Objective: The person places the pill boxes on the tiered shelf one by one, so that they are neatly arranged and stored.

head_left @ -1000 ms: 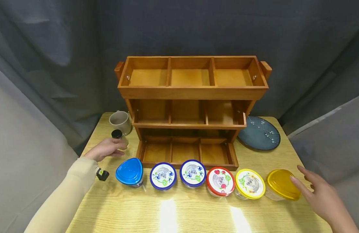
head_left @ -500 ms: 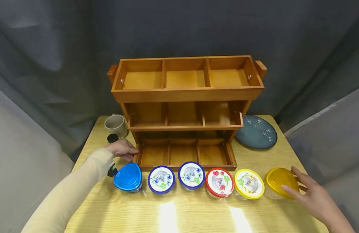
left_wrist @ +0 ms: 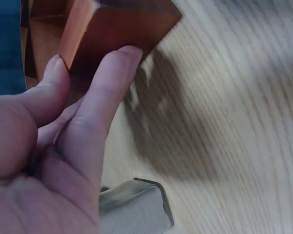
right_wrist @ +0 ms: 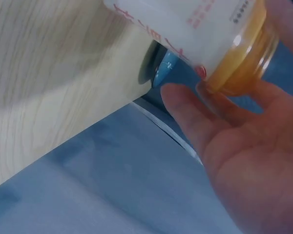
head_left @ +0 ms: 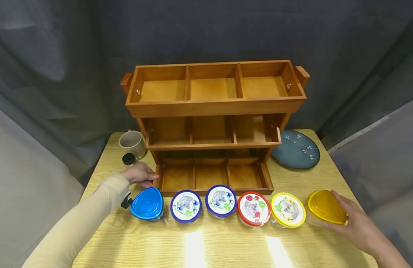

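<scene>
In the head view a three-tier wooden storage box [head_left: 213, 108] stands at the back of the table. My left hand [head_left: 139, 174] is at the left end of its bottom tray [head_left: 214, 192]. The left wrist view shows thumb and finger pinching that tray's corner [left_wrist: 122, 29]. My right hand [head_left: 355, 223] grips a jar with a translucent yellow lid [head_left: 327, 209], thumb in front and fingers behind. Close up in the right wrist view, the jar [right_wrist: 185, 29] has a white label with red writing, and the palm lies behind its lid.
Left of the gripped jar, a row holds a yellow-rimmed tub [head_left: 288, 210], a red-rimmed tub [head_left: 254, 209], two blue-rimmed tubs [head_left: 221, 201] and a blue-lidded jar [head_left: 147, 203]. A mug [head_left: 132, 143] and black-capped bottle [head_left: 128, 159] stand left; a dark plate [head_left: 295, 149] lies right.
My left hand has moved right, past the black-capped bottle, onto the bottom tray's left end. My right hand has moved left and closed round the yellow-lidded jar.
</scene>
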`<action>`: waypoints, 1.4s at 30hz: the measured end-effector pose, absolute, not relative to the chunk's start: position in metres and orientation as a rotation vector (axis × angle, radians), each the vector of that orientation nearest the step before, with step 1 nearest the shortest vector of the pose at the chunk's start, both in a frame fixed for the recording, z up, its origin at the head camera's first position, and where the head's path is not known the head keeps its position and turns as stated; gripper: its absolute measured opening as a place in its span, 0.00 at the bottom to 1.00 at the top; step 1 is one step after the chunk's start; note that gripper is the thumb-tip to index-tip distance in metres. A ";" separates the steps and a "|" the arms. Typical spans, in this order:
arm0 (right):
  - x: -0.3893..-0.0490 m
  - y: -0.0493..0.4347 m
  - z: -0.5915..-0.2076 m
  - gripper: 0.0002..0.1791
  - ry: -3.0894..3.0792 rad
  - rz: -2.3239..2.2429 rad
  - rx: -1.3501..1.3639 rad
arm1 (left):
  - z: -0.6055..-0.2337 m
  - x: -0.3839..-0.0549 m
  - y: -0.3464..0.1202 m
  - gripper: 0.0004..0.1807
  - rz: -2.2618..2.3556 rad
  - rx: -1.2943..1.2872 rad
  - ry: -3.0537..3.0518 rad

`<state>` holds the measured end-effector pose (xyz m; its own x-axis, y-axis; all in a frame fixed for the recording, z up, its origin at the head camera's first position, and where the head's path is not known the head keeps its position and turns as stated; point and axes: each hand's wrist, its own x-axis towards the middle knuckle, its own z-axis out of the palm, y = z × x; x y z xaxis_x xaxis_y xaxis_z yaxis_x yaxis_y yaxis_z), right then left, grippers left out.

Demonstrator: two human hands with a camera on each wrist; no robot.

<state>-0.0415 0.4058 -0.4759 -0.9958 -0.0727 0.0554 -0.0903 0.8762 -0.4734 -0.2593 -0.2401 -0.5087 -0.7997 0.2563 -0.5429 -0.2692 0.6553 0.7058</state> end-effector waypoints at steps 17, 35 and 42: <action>-0.053 0.404 -0.472 0.60 -2.956 0.679 0.065 | -0.512 -0.258 -0.246 0.18 1.105 -0.034 2.252; -0.056 0.380 -0.403 0.59 -2.765 0.597 0.081 | -0.510 -0.254 -0.243 0.16 1.159 -0.006 2.232; -0.060 0.353 -0.351 0.59 -2.717 0.586 0.109 | -0.509 -0.256 -0.242 0.17 1.124 -0.002 2.251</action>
